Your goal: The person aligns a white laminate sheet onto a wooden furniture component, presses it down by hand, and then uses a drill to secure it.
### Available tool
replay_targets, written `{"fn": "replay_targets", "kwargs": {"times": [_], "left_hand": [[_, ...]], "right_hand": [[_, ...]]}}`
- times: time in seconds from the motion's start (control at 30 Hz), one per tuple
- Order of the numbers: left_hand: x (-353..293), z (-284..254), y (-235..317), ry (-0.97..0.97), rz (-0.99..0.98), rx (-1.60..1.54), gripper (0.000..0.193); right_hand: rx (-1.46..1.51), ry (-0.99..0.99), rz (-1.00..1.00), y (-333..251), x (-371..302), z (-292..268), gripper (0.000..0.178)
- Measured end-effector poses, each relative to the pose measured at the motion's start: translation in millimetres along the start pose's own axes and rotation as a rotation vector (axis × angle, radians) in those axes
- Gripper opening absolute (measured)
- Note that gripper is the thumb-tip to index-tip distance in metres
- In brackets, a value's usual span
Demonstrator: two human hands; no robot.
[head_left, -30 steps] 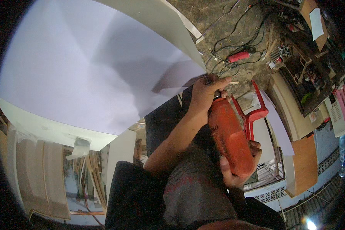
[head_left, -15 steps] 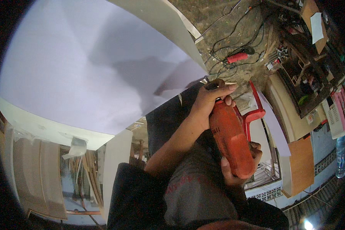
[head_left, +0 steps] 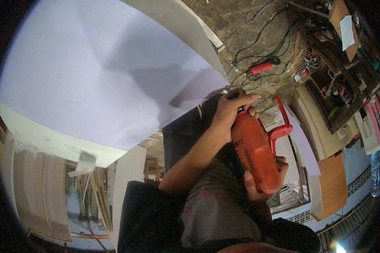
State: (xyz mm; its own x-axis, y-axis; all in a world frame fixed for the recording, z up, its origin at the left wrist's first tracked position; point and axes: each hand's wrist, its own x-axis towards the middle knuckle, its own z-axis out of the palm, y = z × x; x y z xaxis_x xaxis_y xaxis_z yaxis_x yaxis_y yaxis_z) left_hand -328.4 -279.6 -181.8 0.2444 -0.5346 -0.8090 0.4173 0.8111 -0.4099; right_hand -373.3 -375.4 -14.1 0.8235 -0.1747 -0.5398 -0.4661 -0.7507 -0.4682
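An orange-red power tool (head_left: 256,154) with a long, rounded housing lies slantwise in front of me. Its exact kind is not clear. My left hand (head_left: 236,107) wraps round its upper end, the thumb lying across the top. Round the lower, blunt end my right hand (head_left: 252,187) is closed, mostly hidden by the housing. The tool's upper end is close to the corner of a large white panel (head_left: 80,80), where a small metal tip shows by my left fingers; contact cannot be made out. Shadows fall across the panel.
A red angled piece (head_left: 280,130) shows just right of the tool. On the dirty floor lie black cables (head_left: 245,55) and a red corded tool (head_left: 261,68). Dark wooden furniture (head_left: 346,88), boards (head_left: 331,185) and a plastic bottle (head_left: 378,173) stand at the right. Tape (head_left: 85,162) hangs from the panel's near edge.
My grip stays the same. The floor, its cables and the red angled piece appear slightly lower in the view. The tool has hardly moved.
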Motion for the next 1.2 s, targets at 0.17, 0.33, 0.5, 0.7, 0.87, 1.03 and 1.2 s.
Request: {"fn": "replay_targets", "kwargs": {"times": [0.17, 0.33, 0.5, 0.7, 0.87, 1.03, 1.2], "left_hand": [[11, -11, 3, 0.025, 0.003, 0.014, 0.03], [8, -9, 2, 0.046, 0.017, 0.007, 0.025], [5, -14, -1, 0.03, 0.13, 0.131, 0.021], [-27, -72, -13, 0.17, 0.738, 0.761, 0.035], [-45, -36, 51, 0.226, 1.636, 2.009, 0.039], [-10, -29, 73, -0.024, 1.592, 2.425, 0.026], [11, -28, 62, -0.033, 1.643, 2.341, 0.023]], "right_hand": [[-0.073, -0.024, 0.012, 13, -1, 4, 0.105], [-0.018, -0.095, 0.083, 4, 4, -1, 0.098], [0.09, -0.087, 0.157, -3, 5, 5, 0.09], [0.257, -0.001, 0.095, 33, -16, -17, 0.067], [0.505, 0.322, 0.264, 78, -67, -32, 0.054], [0.805, 0.469, 0.43, 121, -99, -20, 0.06], [0.931, 0.457, 0.493, 175, -137, -4, 0.063]]}}
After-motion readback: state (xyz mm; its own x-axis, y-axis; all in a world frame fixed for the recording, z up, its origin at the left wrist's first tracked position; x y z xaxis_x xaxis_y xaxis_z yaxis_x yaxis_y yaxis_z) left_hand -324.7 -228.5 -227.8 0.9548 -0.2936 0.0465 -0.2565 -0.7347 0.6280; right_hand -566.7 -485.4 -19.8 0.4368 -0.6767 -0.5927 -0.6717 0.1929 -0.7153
